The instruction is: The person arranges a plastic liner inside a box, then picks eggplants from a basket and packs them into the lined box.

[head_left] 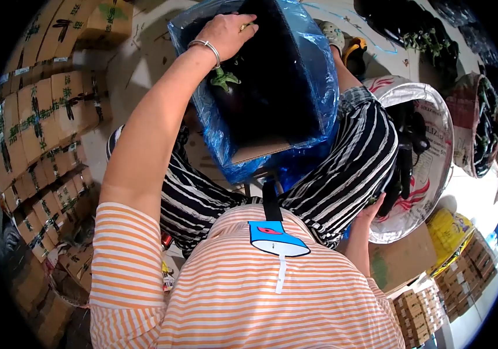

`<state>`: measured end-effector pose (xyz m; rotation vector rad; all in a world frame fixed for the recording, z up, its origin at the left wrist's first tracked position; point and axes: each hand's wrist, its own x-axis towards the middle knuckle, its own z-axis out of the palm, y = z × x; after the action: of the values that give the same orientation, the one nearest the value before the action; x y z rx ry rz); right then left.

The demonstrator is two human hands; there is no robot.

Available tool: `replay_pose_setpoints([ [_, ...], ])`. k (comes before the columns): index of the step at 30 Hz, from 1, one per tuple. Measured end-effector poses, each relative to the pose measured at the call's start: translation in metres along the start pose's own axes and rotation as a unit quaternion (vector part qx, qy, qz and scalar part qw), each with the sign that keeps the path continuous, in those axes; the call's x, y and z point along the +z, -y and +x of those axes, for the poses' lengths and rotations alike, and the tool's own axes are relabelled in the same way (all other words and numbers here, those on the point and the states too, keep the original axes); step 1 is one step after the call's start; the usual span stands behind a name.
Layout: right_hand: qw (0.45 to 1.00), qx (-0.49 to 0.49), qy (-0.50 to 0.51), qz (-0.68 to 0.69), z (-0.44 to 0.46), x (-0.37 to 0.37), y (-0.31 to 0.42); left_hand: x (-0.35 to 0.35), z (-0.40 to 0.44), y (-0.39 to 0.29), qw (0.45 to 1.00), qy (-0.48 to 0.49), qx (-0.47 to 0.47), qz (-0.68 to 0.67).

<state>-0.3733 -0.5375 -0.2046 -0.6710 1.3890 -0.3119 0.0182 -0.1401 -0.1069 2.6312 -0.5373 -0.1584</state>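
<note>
My left hand (227,34), with a bangle at the wrist, reaches over the far left side of a cardboard box (260,150) lined with blue plastic. Its fingers curl round the greenish stem end of an eggplant, whose body is lost in the dark interior. Closer to me in the box, another eggplant (225,80) shows its green cap. Low on my right side, my right hand (370,212) closes on the stem end of a dark eggplant (399,177) at the mouth of a white woven sack (435,157). Some of its fingers are hidden.
Stacked, taped cartons (39,116) line the left side. Beyond the sack stands another sack of eggplants (484,128), with more dark eggplants (435,46) at the far right. A yellow bag (449,235) and a carton (403,259) lie behind the white sack.
</note>
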Motion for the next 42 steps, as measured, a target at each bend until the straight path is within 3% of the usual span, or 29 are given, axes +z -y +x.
replay_pose_setpoints([
  [5,1.0,0.015,0.02,0.01,-0.001,-0.001,0.004,-0.011,0.007,0.004,0.999,-0.051,-0.017,0.004],
  [6,0.999,0.03,0.042,0.012,0.002,-0.009,0.009,-0.011,0.011,0.022,0.995,-0.086,0.001,-0.047],
  [8,0.998,0.03,0.046,0.017,0.008,-0.015,0.013,-0.045,0.011,0.019,0.997,-0.068,0.012,-0.02],
  [9,0.998,0.03,0.048,0.019,0.011,-0.018,0.014,-0.057,0.007,0.016,0.983,-0.023,-0.106,-0.15],
  [15,0.994,0.047,0.09,0.047,0.038,-0.041,0.015,-0.087,-0.002,0.032,0.941,-0.022,-0.204,-0.268],
  [22,0.993,0.037,0.098,0.051,0.025,-0.045,0.021,-0.162,-0.056,0.008,0.914,-0.073,-0.212,-0.338],
  [29,0.992,0.034,0.086,0.088,0.026,-0.045,0.018,-0.193,-0.11,0.014,0.837,-0.064,-0.177,-0.513],
  [36,0.992,0.039,0.111,0.046,0.029,-0.055,0.02,-0.192,-0.127,-0.003,0.845,-0.075,-0.202,-0.49],
  [39,0.99,0.036,0.127,0.045,0.031,-0.057,0.02,-0.182,-0.116,-0.025,0.887,-0.095,-0.232,-0.388],
  [42,0.99,0.044,0.119,0.057,0.027,-0.054,0.019,-0.154,-0.1,-0.035,0.92,-0.113,-0.181,-0.33],
])
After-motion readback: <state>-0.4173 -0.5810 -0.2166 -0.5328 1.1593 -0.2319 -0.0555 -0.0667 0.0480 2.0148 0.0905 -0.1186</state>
